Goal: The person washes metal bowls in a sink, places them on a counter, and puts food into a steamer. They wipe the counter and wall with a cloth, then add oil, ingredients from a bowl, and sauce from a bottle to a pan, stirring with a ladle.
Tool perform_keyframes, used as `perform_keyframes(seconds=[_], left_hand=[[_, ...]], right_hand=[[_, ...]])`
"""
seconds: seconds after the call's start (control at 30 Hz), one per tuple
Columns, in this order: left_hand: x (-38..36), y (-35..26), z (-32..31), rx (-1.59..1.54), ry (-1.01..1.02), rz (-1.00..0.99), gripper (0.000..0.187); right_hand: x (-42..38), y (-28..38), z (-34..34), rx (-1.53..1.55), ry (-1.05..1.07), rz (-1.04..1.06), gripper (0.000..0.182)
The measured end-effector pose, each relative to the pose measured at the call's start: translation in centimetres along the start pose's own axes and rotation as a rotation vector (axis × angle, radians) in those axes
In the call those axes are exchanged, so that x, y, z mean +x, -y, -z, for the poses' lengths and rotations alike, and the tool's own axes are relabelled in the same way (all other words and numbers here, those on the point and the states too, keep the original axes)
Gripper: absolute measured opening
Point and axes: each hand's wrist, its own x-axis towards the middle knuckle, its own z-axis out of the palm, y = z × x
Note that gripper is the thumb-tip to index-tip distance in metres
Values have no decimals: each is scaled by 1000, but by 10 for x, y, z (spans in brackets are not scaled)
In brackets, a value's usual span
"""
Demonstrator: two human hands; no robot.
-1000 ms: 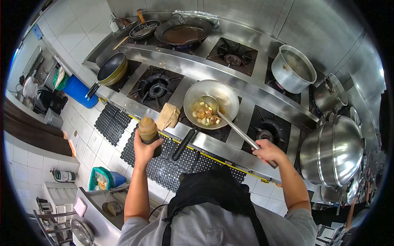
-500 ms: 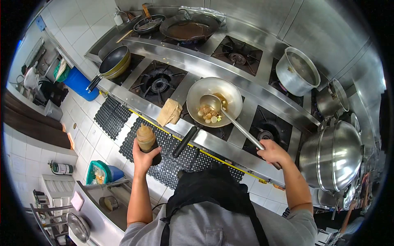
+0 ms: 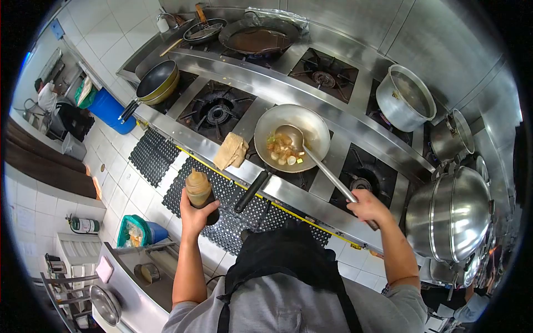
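Observation:
My left hand (image 3: 196, 215) is wrapped round a squeeze bottle (image 3: 197, 187) of brownish sauce, held upright over the floor mat in front of the stove. My right hand (image 3: 368, 206) grips the handle of a long metal ladle (image 3: 327, 172). The ladle's bowl rests inside a silver wok (image 3: 316, 125) on a front burner, touching pieces of food (image 3: 282, 151) in brown liquid. The wok's black handle (image 3: 252, 191) points toward me, with no hand on it. A folded tan cloth (image 3: 231, 151) lies on the stove edge, left of the wok.
A yellow-sided pan (image 3: 157, 84) sits at the left of the stove. Behind are a wide dark pan (image 3: 260, 40) and a tall pot (image 3: 405, 99). A large domed steamer (image 3: 449, 212) stands at the right. A lined bin (image 3: 135, 231) is at lower left.
The ladle's bowl has moved slightly right and up in the wok, and the food has shifted and spread. Both hands keep their hold. A sleeved arm now shows at the lower right edge.

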Motion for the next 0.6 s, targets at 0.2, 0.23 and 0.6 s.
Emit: perform_keyframes(seconds=[0.2,0.23,0.6], left_hand=[[2,2,-3,-22,8,-3,63],[3,2,-3,-12,6,-13,63],[21,-13,-28,134,95,-58,63]], right_hand=[[4,-29,-18,-332,-395,233,22],[5,-26,-21,-315,-459,242,22],[30,-39,-40,-217,-367,247,23]])
